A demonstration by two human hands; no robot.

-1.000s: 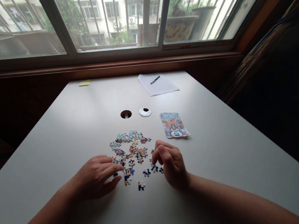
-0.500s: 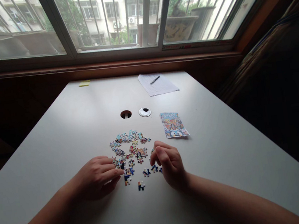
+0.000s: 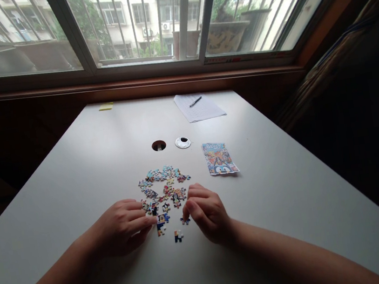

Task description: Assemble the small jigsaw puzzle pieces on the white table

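My left hand (image 3: 125,225) lies at the left with its fingers stretched out. Its fingertips touch the edge of a small group of joined jigsaw puzzle pieces (image 3: 162,218), dark blue with some orange. My right hand (image 3: 209,212) is curled, thumb against the bent fingers, and its index fingertip is down on a small dark blue puzzle piece (image 3: 185,220). Between the hands and nearer me rests a loose orange, white and dark piece (image 3: 178,236). A piece with a black-and-white figure (image 3: 166,207) lies beyond. My right hand hides the pieces beneath it.
Many loose pieces (image 3: 160,173) form a rough ring past my hands on the white table (image 3: 74,177). A colourful picture sheet (image 3: 219,158) lies to the right. Farther back are a round hole (image 3: 158,145), its metal cover (image 3: 183,142), papers (image 3: 206,110), a pen (image 3: 195,101) and yellow notes (image 3: 106,106).
My right hand has moved left and slightly nearer me, its index finger now reaching the small dark blue piece. My left hand has stayed almost still.
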